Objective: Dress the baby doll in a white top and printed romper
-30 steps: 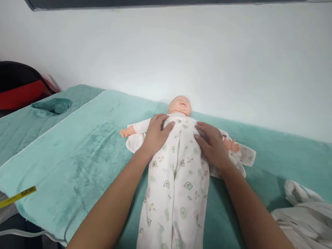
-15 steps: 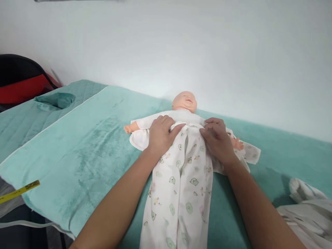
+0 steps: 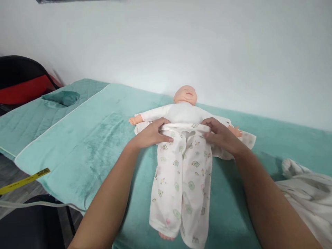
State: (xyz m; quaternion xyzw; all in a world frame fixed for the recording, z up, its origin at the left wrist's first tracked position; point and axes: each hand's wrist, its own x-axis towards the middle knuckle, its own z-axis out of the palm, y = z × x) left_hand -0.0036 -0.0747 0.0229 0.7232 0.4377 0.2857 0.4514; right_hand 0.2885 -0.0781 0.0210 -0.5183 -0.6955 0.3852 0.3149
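A baby doll [image 3: 185, 95] lies on its back, arms spread, in a plain white long-sleeved top [image 3: 180, 113]. Printed white pants [image 3: 169, 173] cover its legs, with toes [image 3: 166, 236] peeking from the hem at left. My left hand [image 3: 151, 134] grips the pants' waistband at its left side, fingers at the upper edge and thumb on the front. At the other side of the waistband, my right hand [image 3: 220, 135] pinches the cloth between thumb and fingers. Between my hands the waistband [image 3: 190, 127] bunches, with a small gap below it.
A green padded cover [image 3: 98, 152] lies under the doll, against a white wall [image 3: 166, 45]. Crumpled white cloth [image 3: 308, 193] rests at right. A yellow strip [image 3: 26, 181] and pale cord hang at left. A black and red chair [image 3: 26, 84] stands back left.
My hands have shifted slightly apart along the waistband, and my left thumb has moved lower. The upper edge now looks folded. The view has tilted down, bringing the pants' hems into sight.
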